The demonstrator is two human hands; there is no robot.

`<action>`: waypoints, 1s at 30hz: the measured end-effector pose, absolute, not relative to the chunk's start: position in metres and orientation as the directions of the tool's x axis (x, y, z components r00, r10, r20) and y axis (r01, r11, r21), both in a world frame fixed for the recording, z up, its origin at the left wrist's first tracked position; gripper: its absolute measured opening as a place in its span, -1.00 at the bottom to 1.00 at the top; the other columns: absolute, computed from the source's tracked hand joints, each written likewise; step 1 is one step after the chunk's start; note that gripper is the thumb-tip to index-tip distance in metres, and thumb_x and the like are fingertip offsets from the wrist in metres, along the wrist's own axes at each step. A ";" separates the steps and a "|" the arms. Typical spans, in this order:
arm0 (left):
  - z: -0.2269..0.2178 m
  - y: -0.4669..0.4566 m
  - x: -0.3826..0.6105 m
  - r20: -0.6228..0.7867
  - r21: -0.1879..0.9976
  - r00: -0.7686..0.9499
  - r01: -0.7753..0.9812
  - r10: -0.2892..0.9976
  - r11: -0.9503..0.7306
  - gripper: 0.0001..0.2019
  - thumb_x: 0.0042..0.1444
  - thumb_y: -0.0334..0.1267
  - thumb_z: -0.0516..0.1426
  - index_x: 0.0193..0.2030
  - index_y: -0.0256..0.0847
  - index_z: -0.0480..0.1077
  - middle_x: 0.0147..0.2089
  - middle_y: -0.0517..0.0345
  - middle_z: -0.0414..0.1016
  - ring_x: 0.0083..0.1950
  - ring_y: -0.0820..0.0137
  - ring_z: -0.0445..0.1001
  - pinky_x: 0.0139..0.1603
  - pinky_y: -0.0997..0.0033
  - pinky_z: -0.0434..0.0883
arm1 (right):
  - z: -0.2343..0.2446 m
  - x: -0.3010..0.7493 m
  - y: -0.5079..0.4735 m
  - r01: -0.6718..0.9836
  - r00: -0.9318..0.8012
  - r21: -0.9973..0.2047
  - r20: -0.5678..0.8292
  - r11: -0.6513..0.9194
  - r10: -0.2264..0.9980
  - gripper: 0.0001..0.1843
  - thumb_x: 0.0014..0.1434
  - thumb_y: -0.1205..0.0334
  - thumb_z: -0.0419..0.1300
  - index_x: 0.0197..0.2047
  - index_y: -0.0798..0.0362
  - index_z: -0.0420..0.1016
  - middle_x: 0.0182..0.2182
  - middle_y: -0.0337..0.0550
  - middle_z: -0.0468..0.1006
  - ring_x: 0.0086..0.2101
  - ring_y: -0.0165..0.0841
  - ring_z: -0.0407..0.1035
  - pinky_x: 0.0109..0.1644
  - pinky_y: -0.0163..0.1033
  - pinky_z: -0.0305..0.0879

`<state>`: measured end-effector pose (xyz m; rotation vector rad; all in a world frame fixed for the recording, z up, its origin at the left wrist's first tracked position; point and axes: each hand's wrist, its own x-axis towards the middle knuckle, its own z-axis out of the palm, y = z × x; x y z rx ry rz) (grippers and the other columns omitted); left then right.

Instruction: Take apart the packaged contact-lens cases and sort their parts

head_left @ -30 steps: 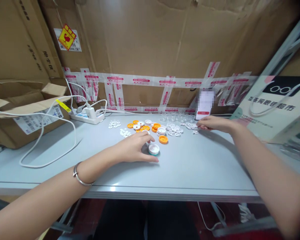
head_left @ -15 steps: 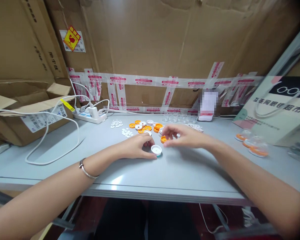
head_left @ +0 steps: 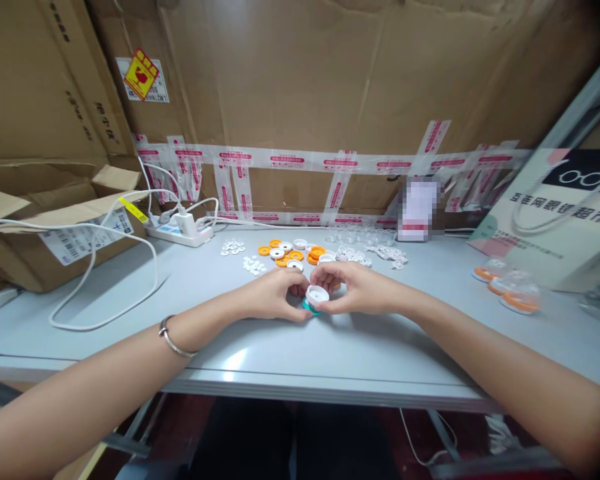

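Near the middle of the table, my left hand (head_left: 276,295) grips a teal round piece (head_left: 310,307) between thumb and fingers. My right hand (head_left: 363,288) pinches a white round cap (head_left: 317,294), tilted just above the teal piece. Whether the two parts touch cannot be made out. Behind my hands lie loose orange rings (head_left: 295,255) and white rings (head_left: 277,253), some stacked. Small white discs (head_left: 255,265) are spread to their left. White dotted pieces (head_left: 351,255) lie in a heap just beyond my right hand.
Clear domes (head_left: 360,235) line the back near a propped phone (head_left: 420,208). Several domed pieces with orange bases (head_left: 520,299) stand at right before a paper bag (head_left: 545,227). A power strip (head_left: 185,233), looping white cable (head_left: 100,328) and open carton (head_left: 75,233) occupy the left.
My right hand has moved left and closed on the white cap, which now sits higher and tilted, with more teal showing beneath. My left hand stays nearly in place.
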<state>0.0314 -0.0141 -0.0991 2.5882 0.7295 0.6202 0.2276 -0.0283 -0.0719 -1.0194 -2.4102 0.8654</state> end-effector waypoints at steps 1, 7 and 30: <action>-0.098 -0.015 0.031 0.310 0.461 0.767 0.395 0.562 -0.794 -0.87 -0.13 -0.27 0.17 -0.45 -0.27 0.34 -0.47 0.24 0.29 -0.43 0.50 0.25 -0.42 0.53 0.22 | -0.070 0.229 -0.028 0.496 -0.662 -0.685 0.099 0.533 0.743 -0.72 -0.09 0.18 0.23 -0.26 0.06 0.41 -0.39 -0.22 0.47 -0.38 -0.42 0.32 -0.27 -0.29 0.27; -0.092 -0.015 0.025 0.232 0.510 0.779 0.412 0.582 -0.755 -0.75 -0.07 -0.19 0.18 -0.24 -0.23 0.42 -0.32 0.16 0.39 -0.28 0.44 0.33 -0.26 0.48 0.29 | -0.059 0.244 -0.016 0.461 -0.484 -0.776 0.186 0.430 0.855 -0.64 -0.05 0.06 0.22 -0.18 0.05 0.41 -0.26 -0.13 0.49 -0.29 -0.37 0.37 -0.19 -0.23 0.33; -0.087 -0.018 0.023 0.242 0.497 0.848 0.309 0.472 -0.811 -0.78 0.10 -0.17 0.09 -0.17 -0.23 0.43 -0.21 0.10 0.41 -0.22 0.47 0.36 -0.19 0.47 0.31 | -0.092 0.256 0.022 0.745 -0.406 -0.437 0.301 0.504 0.863 -0.66 0.11 0.05 0.09 -0.09 0.02 0.45 -0.10 -0.12 0.50 -0.12 -0.27 0.37 -0.10 -0.18 0.26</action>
